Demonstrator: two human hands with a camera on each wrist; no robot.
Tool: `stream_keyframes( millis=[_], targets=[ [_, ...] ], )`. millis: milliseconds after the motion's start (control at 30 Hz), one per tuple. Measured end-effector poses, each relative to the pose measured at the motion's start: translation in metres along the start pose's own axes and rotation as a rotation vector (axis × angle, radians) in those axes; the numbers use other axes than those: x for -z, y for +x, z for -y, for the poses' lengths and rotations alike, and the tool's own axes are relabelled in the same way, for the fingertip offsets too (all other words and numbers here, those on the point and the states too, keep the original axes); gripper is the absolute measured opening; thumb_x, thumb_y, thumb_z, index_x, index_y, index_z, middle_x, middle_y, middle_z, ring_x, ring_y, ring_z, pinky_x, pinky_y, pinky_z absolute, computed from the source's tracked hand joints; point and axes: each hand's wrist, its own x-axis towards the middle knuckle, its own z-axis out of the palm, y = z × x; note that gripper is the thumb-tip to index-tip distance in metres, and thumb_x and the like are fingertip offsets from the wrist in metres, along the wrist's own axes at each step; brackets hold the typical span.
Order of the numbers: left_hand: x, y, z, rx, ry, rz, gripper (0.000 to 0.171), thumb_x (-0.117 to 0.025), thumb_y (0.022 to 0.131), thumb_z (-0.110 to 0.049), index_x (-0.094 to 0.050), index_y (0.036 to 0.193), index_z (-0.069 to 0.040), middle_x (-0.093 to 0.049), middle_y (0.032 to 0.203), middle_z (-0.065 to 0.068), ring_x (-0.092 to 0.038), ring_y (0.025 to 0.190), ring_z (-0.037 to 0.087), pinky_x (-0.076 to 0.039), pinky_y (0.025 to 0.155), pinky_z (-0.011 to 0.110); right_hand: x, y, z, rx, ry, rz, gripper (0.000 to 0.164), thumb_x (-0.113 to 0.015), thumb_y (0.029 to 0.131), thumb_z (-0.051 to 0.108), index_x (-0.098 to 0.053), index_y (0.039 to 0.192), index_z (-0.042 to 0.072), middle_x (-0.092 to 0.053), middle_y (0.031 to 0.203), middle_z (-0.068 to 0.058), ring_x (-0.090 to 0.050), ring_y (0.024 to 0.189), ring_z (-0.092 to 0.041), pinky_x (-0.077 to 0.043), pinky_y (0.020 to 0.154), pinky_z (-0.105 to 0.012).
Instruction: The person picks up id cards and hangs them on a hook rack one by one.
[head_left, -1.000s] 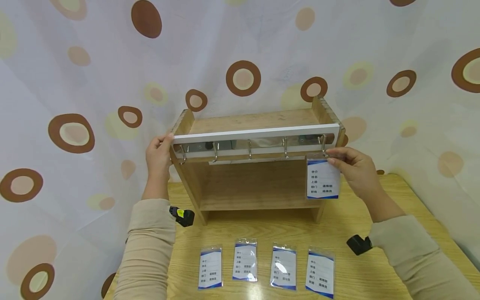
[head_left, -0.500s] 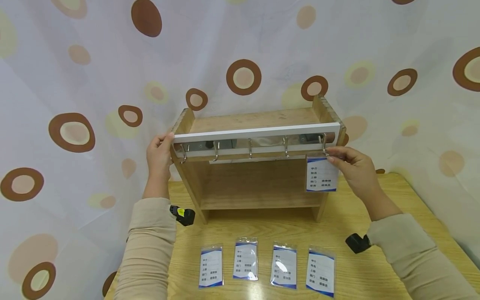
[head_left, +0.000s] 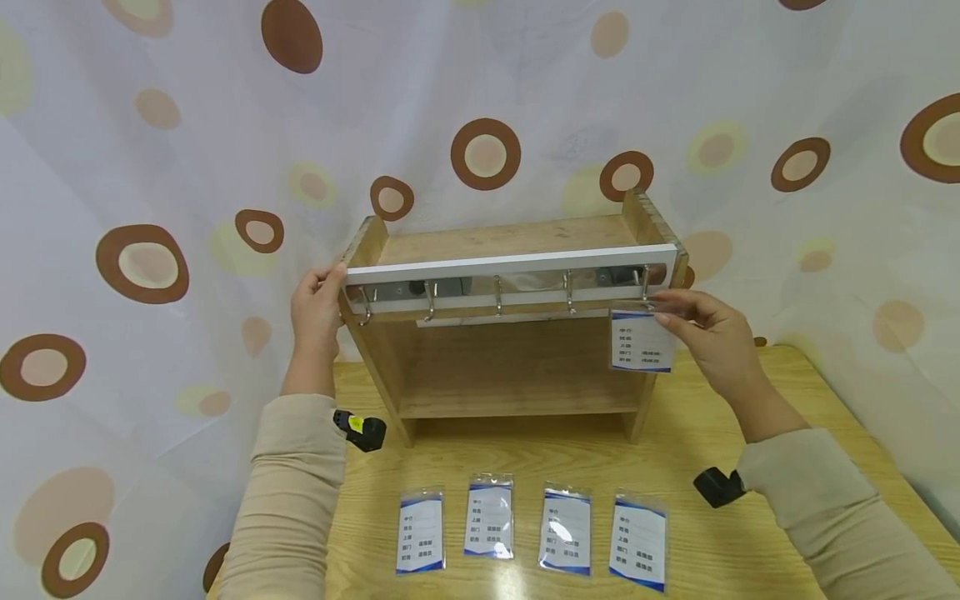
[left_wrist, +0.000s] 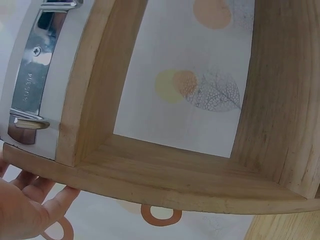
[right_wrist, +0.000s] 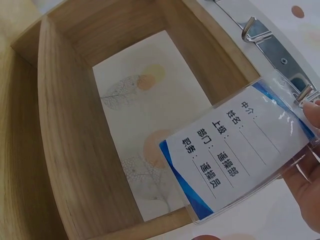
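Note:
My right hand point(head_left: 716, 337) pinches the top right corner of a clear plastic ID badge point(head_left: 641, 342) with a white and blue card in it. The badge's upper edge is at the rightmost hook point(right_wrist: 304, 93) of a metal hook rail point(head_left: 525, 285). Whether the hook passes through its slot, I cannot tell. The badge tilts, its lower edge swung toward the shelf. My left hand point(head_left: 315, 308) holds the upper left corner of the wooden shelf point(head_left: 517, 412); in the left wrist view, the left fingers point(left_wrist: 62, 200) touch the outside of its side panel.
Several more ID badges lie in a row on the wooden table point(head_left: 450, 454) before the shelf, among them a left one point(head_left: 422, 533) and a right one point(head_left: 637, 542). Other hooks on the rail, such as the leftmost point(head_left: 365, 307), bear nothing. Behind hangs a dotted curtain point(head_left: 420, 100).
The badge in my right hand has tilted, its lower edge rising and swinging back toward the shelf. My right hand has shifted only slightly up. The left hand stays at the shelf corner.

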Motion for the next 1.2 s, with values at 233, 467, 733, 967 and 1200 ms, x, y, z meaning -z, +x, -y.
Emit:
stream_keyframes(
  millis=[233, 467, 733, 967, 1200],
  targets=[
    [-0.001, 0.000, -0.001, 0.018, 0.000, 0.037, 0.039, -0.055, 0.084, -0.034, -0.056, 0.114, -0.008, -0.047, 0.120, 0.002, -0.041, 0.106, 0.015, -0.037, 0.083, 0.041, 0.004, -0.005, 0.000, 0.016, 0.003, -0.059, 0.027, -0.058, 0.082, 0.007, -0.057, 0.108, 0.001, -0.056, 0.089, 0.006, -0.050, 0.082, -0.005, -0.039, 0.067, -0.014],
    [-0.001, -0.002, -0.003, 0.003, 0.015, 0.045, 0.041, -0.055, 0.083, -0.033, -0.054, 0.118, -0.011, -0.046, 0.124, 0.002, -0.042, 0.108, 0.016, -0.038, 0.083, 0.039, 0.010, -0.012, -0.003, 0.047, 0.083, -0.096, 0.025, -0.057, 0.080, -0.002, -0.057, 0.106, 0.000, -0.057, 0.088, 0.005, -0.050, 0.080, -0.003, -0.040, 0.066, -0.012],
    [-0.001, -0.002, -0.003, -0.002, 0.082, 0.029, 0.043, -0.056, 0.082, -0.036, -0.054, 0.118, -0.013, -0.047, 0.123, 0.001, -0.041, 0.105, 0.012, -0.036, 0.072, 0.029, 0.014, -0.026, -0.009, 0.005, 0.147, -0.091, 0.027, -0.057, 0.080, -0.003, -0.057, 0.106, 0.000, -0.058, 0.091, 0.005, -0.051, 0.081, -0.005, -0.040, 0.068, -0.011],
    [-0.003, 0.000, 0.000, -0.014, 0.054, 0.026, 0.041, -0.057, 0.082, -0.033, -0.055, 0.116, -0.010, -0.048, 0.119, 0.002, -0.041, 0.105, 0.011, -0.036, 0.080, 0.028, 0.011, -0.045, -0.016, -0.033, 0.100, -0.040, 0.026, -0.056, 0.081, -0.001, -0.057, 0.107, 0.005, -0.057, 0.093, 0.007, -0.051, 0.083, -0.004, -0.040, 0.069, -0.011],
    [-0.004, 0.000, 0.000, -0.019, 0.036, -0.002, 0.037, -0.060, 0.080, -0.031, -0.059, 0.110, -0.010, -0.051, 0.111, -0.001, -0.041, 0.089, 0.008, -0.033, 0.063, 0.022, 0.000, -0.065, -0.028, -0.095, 0.078, 0.002, 0.022, -0.056, 0.082, 0.003, -0.058, 0.104, 0.005, -0.056, 0.092, 0.009, -0.051, 0.082, -0.002, -0.040, 0.069, -0.012]
  ],
)
